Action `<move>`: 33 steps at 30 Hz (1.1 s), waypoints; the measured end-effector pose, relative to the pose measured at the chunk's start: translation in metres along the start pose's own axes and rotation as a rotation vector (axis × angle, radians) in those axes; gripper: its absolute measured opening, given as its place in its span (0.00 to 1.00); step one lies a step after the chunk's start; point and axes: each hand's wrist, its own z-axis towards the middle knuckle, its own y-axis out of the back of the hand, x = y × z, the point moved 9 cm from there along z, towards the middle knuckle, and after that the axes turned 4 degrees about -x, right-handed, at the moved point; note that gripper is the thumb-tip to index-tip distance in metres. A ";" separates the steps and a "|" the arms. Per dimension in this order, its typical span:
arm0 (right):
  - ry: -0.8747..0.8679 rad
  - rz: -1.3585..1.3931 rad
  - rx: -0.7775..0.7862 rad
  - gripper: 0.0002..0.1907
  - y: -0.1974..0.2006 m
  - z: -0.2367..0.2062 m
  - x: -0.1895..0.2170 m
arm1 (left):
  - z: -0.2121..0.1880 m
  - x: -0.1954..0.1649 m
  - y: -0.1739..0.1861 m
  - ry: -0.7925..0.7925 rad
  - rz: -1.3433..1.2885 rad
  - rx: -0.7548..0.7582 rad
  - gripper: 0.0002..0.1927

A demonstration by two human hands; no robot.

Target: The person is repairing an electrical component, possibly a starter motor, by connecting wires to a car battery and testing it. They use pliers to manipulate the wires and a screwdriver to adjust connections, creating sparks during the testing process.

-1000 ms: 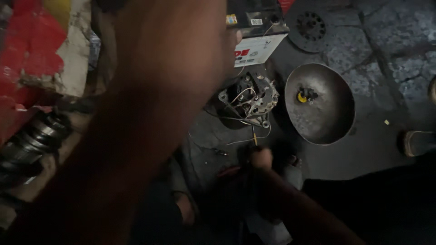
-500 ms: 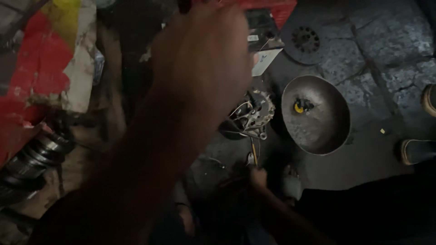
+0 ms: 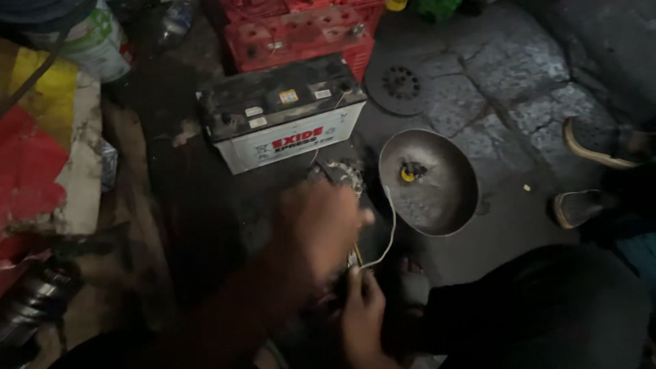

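Down on the dark floor, the left hand [image 3: 321, 229] hangs blurred over a small wired part [image 3: 342, 176], covering most of it; its fingers look loosely curled, but I cannot tell whether they grip anything. Just below it the right hand [image 3: 362, 311] is pinched closed on a thin white wire [image 3: 389, 229], which loops up from the fingertips and curves back toward the part. That part sits between the hands and a car battery [image 3: 283, 119], a white box with a grimy black top, lying just beyond it. To the right, near the wire, rests a round metal pan [image 3: 444, 198] with a small yellow piece [image 3: 408, 175] inside. Behind the battery stands a red crate [image 3: 301, 34], and a dark perforated disc [image 3: 400, 83] lies on the stone paving next to it. Two shoes [image 3: 588, 174] lie at the far right.
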 end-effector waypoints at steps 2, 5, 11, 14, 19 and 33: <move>0.110 0.022 0.059 0.20 0.008 -0.011 -0.010 | -0.009 -0.009 -0.049 -0.066 0.018 0.111 0.27; 0.081 -0.310 0.163 0.17 0.015 -0.013 -0.053 | -0.016 -0.008 -0.112 -0.069 -0.125 0.185 0.25; 0.235 -0.455 0.333 0.15 0.020 -0.012 -0.056 | -0.008 0.009 -0.151 -0.075 -0.201 -0.242 0.13; 0.272 -0.446 0.322 0.14 0.044 0.005 0.002 | -0.005 0.019 -0.144 -0.052 -0.275 -0.364 0.12; -0.054 -0.164 0.274 0.12 0.066 0.067 0.089 | -0.005 0.024 -0.137 0.078 -0.387 -0.116 0.13; -0.096 -0.183 0.627 0.09 -0.022 0.100 0.133 | -0.017 0.009 -0.100 0.184 -0.374 -0.082 0.14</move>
